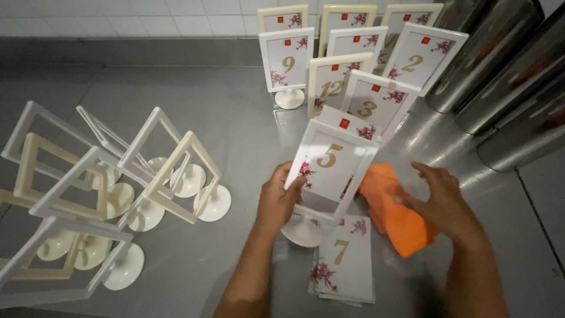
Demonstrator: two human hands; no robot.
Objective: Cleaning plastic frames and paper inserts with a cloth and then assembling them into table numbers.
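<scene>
Empty frames (112,194) crowd left edge of surface (235,106); left hand (276,200) pinching tilted sign stand (329,171) near front edge, could tip onto loose cards (344,259); right hand (444,203) spread on orange cloth (391,215), may snag stand.

Both forearms reach forward; the left hand (278,200) curls in a closed grip, the right hand (442,200) lies flat, fingers spread.

A white table-number stand (332,168) with a gold numeral card and red blossom print leans tilted on its round base. An orange cloth (394,209) lies crumpled just beside it on the tabletop (235,112).
</scene>
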